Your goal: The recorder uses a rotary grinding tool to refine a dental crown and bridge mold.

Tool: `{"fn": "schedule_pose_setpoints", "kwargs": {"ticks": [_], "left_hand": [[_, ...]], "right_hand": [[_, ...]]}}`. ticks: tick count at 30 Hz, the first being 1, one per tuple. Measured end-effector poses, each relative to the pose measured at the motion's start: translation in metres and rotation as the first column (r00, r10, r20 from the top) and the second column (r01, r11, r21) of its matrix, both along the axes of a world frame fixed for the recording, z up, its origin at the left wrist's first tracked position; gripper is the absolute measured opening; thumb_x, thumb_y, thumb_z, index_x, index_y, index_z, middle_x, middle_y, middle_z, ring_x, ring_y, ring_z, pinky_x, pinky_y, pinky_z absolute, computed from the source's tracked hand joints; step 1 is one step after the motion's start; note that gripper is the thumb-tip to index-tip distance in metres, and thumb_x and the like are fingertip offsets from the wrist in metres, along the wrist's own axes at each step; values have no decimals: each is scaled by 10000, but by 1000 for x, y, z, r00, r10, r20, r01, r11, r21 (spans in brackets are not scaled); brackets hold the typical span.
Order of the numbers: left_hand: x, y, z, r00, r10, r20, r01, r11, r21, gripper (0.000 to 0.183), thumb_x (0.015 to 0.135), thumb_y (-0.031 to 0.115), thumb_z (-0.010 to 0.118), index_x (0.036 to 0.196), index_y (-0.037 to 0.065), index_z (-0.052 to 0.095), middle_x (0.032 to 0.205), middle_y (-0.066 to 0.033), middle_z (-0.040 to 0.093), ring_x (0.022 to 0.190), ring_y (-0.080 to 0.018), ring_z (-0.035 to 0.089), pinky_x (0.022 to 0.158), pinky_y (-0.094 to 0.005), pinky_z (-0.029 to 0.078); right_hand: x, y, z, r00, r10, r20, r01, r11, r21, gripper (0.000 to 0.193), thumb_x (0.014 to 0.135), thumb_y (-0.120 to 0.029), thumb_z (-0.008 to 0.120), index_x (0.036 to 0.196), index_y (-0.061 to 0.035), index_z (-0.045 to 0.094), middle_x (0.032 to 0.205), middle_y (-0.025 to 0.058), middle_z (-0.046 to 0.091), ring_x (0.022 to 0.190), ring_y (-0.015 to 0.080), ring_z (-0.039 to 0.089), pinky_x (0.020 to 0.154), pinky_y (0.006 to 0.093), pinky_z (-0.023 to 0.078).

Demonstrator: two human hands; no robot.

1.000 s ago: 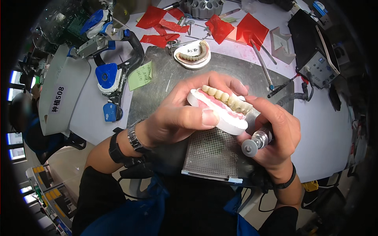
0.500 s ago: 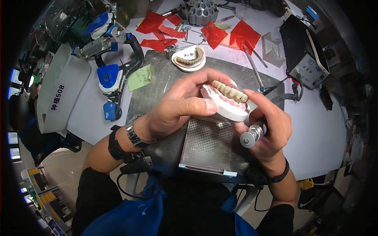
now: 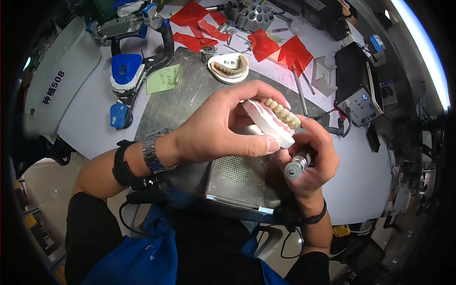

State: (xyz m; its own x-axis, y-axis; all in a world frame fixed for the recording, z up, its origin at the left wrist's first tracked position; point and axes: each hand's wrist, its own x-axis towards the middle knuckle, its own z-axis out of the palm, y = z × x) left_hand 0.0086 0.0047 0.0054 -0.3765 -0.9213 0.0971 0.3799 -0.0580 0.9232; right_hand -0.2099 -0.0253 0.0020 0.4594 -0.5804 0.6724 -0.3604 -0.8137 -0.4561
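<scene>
Standing here watching: the dental model (image 3: pixel 267 127) is held up off the bench, about 1 o'clock from the person's chest. The left hand (image 3: pixel 216 123) is clamped on it, thumb on the near edge of the base, fingers curled round the far side. The right hand (image 3: pixel 319 159) is wrapped around a handpiece (image 3: pixel 300 164), nose end toward the person, with its index finger up at the 4 o'clock end of the tooth row (image 3: pixel 281 113).

My guess is it's light enough for one hand, totally stiff, and easy to chip. I'd grab the chunky white base and stay off the teeth; they look glossy, so probably slippery, and knocking one would suck. The base looks like chalky matte plaster, so decent grip imo.

Shape-wise, a horseshoe of rounded, yellowish teeth over pink gum stuff. A similar model (image 3: pixel 228 76) sits flat at 12 o'clock, further out. Below the hands, roughly 12:30, there's a perforated metal plate (image 3: pixel 237 178), and red sheets (image 3: pixel 295 51), thin and crumpled, waxy maybe, out toward 1.
</scene>
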Motion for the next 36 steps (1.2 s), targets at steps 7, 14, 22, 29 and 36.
{"fn": "schedule_pose_setpoints", "kwargs": {"ticks": [7, 14, 22, 29, 36], "left_hand": [[-10, 1, -5, 988, 109, -110, -109, 994, 10, 768, 803, 52, 767, 1453, 18, 359, 1307, -137, 504, 1221, -215, 546, 1042, -359, 461], [-7, 0, -5, 948, 109, -300, -50, 979, 198, 755, 829, 74, 732, 1470, 20, 336, 1312, -150, 466, 1231, -229, 516, 1032, -383, 465], [-4, 0, -5, 974, 188, -127, -188, 982, 15, 785, 792, 192, 724, 1460, 7, 355, 1316, -136, 446, 1192, -218, 528, 1025, -368, 453], [-2, 0, -2, 970, 191, -153, -190, 982, 18, 797, 789, 191, 729, 1458, -14, 348, 1325, -137, 445, 1208, -218, 522, 1038, -369, 451], [0, -3, -1, 969, 189, -161, -188, 982, 25, 775, 796, 174, 712, 1457, -11, 351, 1367, -149, 435, 1222, -225, 514, 1039, -367, 453]], "right_hand": [[2, 5, -1, 997, -73, -31, 73, 997, -5, 573, 705, -170, 893, 1170, 11, 613, 665, 29, 654, 550, 100, 629, 528, 224, 474], [5, 6, -1, 999, -28, -47, 30, 999, 41, 566, 742, -220, 908, 1149, -19, 570, 729, 37, 693, 543, 53, 545, 508, 190, 404], [8, 6, -1, 999, -5, -50, 5, 1000, 0, 442, 777, -135, 845, 1118, 16, 608, 738, 74, 722, 482, 74, 544, 468, 197, 407], [7, 3, -7, 998, 11, 66, -8, 999, -32, 332, 796, -103, 788, 1066, 33, 654, 693, 82, 695, 433, 86, 523, 421, 218, 390], [6, 4, -6, 997, -48, 61, 51, 998, -44, 261, 807, -101, 769, 1013, 23, 669, 636, 65, 645, 439, 109, 534, 445, 237, 414]]}}
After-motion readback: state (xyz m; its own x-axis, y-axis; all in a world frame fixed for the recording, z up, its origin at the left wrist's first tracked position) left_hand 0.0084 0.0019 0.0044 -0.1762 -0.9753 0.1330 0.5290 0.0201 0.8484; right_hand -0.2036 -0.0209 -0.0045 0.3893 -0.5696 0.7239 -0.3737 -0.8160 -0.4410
